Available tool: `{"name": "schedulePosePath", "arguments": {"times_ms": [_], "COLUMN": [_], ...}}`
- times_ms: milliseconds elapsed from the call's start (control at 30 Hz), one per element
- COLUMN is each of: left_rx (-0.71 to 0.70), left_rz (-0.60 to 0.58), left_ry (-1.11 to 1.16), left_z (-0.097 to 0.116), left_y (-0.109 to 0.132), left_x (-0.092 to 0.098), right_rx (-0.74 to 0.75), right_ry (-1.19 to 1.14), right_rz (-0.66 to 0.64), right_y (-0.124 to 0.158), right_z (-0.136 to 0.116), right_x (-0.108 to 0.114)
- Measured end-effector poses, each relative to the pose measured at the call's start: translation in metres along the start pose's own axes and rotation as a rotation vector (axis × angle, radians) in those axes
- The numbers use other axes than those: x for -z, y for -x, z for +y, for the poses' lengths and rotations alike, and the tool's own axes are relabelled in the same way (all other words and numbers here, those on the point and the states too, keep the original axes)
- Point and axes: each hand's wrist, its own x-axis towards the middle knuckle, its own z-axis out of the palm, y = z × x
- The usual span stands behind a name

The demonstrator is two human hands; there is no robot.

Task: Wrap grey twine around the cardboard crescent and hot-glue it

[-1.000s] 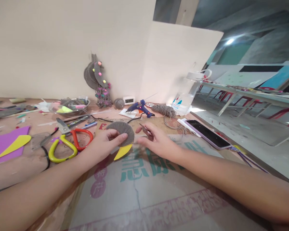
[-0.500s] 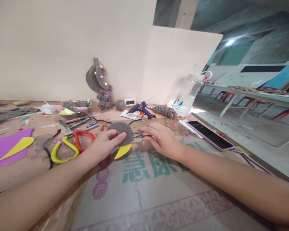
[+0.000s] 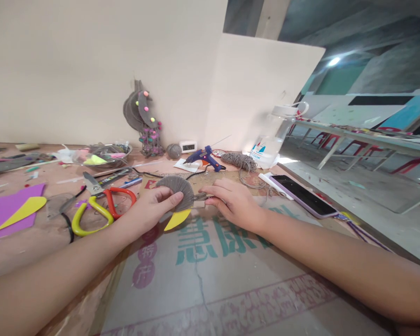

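In my left hand is a flat crescent wound with grey yarn, pinched between thumb and fingers. Its lower tip is a bare yellow piece. Close by on the right, my right hand has its fingers closed on grey yarn, which spans the short gap to the crescent's edge. Fingers partly hide that yarn. Below both hands lies a printed cardboard sheet.
Scissors with yellow and red handles lie left, beside purple sheets and a yellow cutout. Behind are a blue glue gun, a yarn skein and a water bottle. A phone lies right.
The yarn between the hands showed as a spread loop before; its strands are now drawn closer together. Both hands keep nearly the same place, and the view has shifted slightly.
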Motion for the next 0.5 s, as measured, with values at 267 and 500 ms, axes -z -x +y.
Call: {"name": "schedulePosePath", "arguments": {"times_ms": [267, 500], "left_rx": [0.004, 0.023], "left_rz": [-0.03, -0.019], "left_ry": [0.009, 0.034], "left_z": [-0.0049, -0.0032], "left_y": [-0.0013, -0.0009], "left_x": [0.0008, -0.0003], "right_rx": [0.008, -0.009], "right_ry": [-0.032, -0.06], "right_rz": [0.015, 0.014], "right_y": [0.0002, 0.0003], "right_z": [0.0019, 0.0017], "right_x": [-0.0017, -0.0016]}}
